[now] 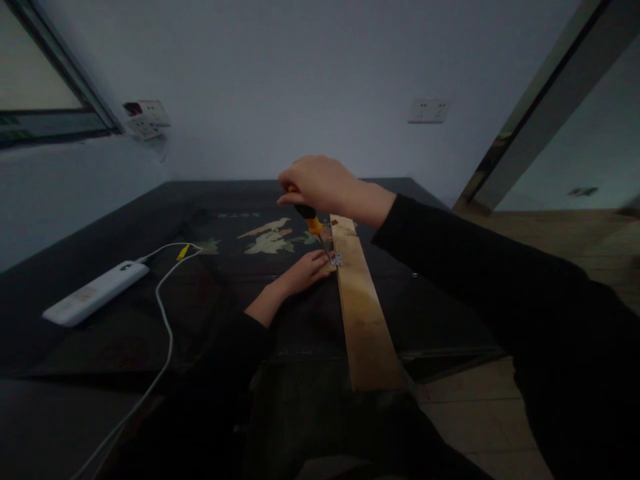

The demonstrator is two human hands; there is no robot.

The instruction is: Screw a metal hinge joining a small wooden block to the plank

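Firmly, right hand fingers clenched around screwdriver; left hand fingers half-open, touching hinge on plank

Pale wooden plank lies on glossy dark table.

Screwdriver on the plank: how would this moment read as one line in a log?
right hand: grips screwdriver, tip at hinge | left hand: fingers beside hinge on wooden plank | table: white power strip
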